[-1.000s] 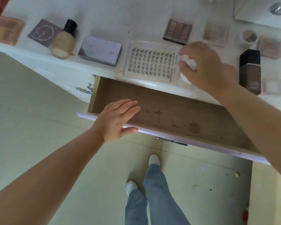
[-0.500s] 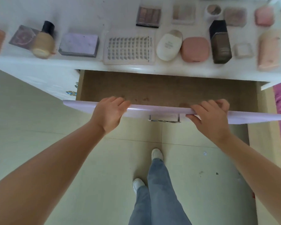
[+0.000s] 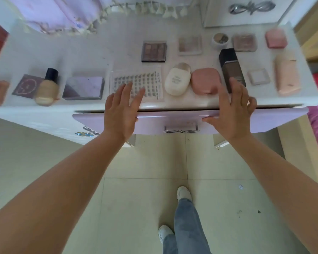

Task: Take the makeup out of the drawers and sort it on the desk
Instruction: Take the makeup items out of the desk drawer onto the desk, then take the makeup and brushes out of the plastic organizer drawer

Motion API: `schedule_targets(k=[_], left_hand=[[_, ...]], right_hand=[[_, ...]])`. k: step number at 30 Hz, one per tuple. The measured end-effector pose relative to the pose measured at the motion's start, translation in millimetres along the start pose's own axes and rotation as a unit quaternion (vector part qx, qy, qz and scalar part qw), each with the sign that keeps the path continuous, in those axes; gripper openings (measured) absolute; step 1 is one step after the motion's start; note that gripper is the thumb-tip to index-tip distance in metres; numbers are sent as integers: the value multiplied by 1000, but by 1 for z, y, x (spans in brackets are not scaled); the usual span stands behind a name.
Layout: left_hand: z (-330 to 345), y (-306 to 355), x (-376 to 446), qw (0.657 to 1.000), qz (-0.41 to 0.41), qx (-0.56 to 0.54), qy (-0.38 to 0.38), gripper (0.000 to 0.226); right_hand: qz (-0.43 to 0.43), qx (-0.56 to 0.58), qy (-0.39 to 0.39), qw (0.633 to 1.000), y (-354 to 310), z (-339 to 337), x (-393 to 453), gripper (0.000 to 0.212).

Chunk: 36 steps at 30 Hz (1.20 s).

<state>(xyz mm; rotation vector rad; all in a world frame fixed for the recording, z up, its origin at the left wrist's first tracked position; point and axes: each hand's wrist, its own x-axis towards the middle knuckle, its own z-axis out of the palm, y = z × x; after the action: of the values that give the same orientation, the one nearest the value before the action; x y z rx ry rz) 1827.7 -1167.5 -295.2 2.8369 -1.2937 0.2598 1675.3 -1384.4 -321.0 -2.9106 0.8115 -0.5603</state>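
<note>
The lilac drawer front (image 3: 173, 120) sits almost flush under the white desk (image 3: 92, 46), with only a thin dark gap. My left hand (image 3: 120, 109) and my right hand (image 3: 231, 110) lie against its upper edge with straight, spread fingers and hold nothing. Makeup lies in rows on the desk: a lash tray (image 3: 136, 85), a white oval compact (image 3: 177, 79), a pink compact (image 3: 206, 80), a dark foundation bottle (image 3: 229, 66), a beige foundation bottle (image 3: 48, 87), a lilac palette (image 3: 84, 88) and an eyeshadow palette (image 3: 154, 51).
More palettes and pink cases fill the desk's right side, up to a peach tube (image 3: 286, 76) near the edge. A lilac frilled cloth (image 3: 62, 13) hangs at the back. A metal drawer handle (image 3: 181, 130) is below my hands. My legs (image 3: 185, 226) stand on tiled floor.
The open, empty drawer has been pushed in until nearly shut. My right hand left the white compact on the desk and joined my left hand on the drawer front; both hands' fingers are now straight.
</note>
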Motion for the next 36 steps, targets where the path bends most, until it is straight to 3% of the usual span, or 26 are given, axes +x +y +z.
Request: schedule_targets(k=[2, 4, 9, 12, 15, 18, 23, 28, 36], left_hand=[[-1, 0, 12, 999, -16, -11, -46, 88], [2, -4, 15, 997, 25, 10, -66, 91], [9, -13, 11, 995, 50, 35, -85, 87], [8, -12, 4, 995, 43, 5, -95, 85], [6, -18, -6, 996, 31, -20, -86, 78], [-3, -28, -14, 996, 4, -47, -79, 52], [-13, -57, -35, 988, -97, -55, -111, 48], [-42, -95, -88, 929, -293, -15, -227, 53], [-130, -183, -284, 843, -514, -18, -155, 52]], right_hand=[[-17, -28, -11, 999, 2, 3, 10, 113], [-42, -68, -23, 997, 6, 7, 14, 116], [-91, -86, -39, 991, 9, 10, 16, 105], [-116, -81, -46, 989, 4, 9, 12, 92], [-121, -25, -45, 991, -12, 5, 11, 63], [-147, 65, -44, 986, -39, 5, 22, 50], [-240, 145, -12, 960, -102, 11, 48, 31], [-370, 134, -132, 910, -200, 0, 51, 32], [-514, 61, -272, 811, -438, -69, -42, 56]])
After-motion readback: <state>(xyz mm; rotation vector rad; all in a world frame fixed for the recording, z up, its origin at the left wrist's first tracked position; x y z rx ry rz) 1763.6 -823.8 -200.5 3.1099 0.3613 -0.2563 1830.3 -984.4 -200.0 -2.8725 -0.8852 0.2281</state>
